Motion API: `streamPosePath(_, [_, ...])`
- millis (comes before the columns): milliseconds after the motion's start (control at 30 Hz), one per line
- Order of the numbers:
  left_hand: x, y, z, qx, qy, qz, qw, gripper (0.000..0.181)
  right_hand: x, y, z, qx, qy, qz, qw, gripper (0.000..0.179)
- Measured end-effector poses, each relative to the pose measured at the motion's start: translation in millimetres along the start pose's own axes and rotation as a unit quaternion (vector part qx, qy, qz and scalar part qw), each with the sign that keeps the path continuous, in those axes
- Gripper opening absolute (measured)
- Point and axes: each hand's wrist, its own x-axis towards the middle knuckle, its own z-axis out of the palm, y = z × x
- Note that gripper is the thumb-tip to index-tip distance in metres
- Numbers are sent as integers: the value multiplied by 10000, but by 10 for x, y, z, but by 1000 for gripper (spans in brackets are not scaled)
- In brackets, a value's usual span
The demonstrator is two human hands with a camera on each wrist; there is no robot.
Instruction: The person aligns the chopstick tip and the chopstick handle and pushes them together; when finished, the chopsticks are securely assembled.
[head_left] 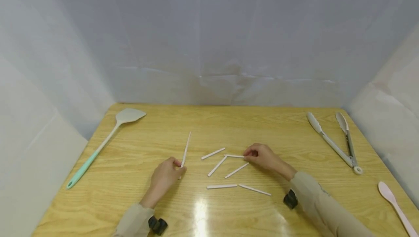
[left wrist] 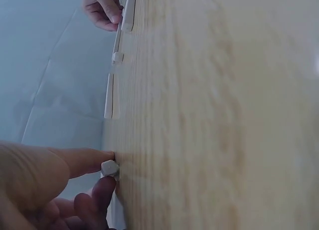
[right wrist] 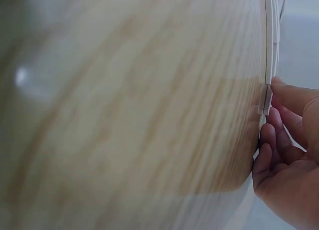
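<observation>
1. Left hand (head_left: pixel 165 175), lower left of centre, pinches a long stick (head_left: pixel 186 149) near its lower end.
2. Right hand (head_left: pixel 264 156), lower right of centre, pinches a short stick's (head_left: pixel 234 156) right end.
3. Five loose sticks (head_left: pixel 222 186): lower centre.
4. Tongs (head_left: pixel 337 148): right.
</observation>
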Motion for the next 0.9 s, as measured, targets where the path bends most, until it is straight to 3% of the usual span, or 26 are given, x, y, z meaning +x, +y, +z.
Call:
streamPosePath(667, [-12, -13, 25, 60, -101, 117, 9999, 25, 18, -21, 3, -103, 75, -119, 9998, 6])
streamPosePath(900, [-17, -6, 18, 81, -99, 127, 9998, 27, 7, -24, 1, -87, 90, 44, 9999, 6])
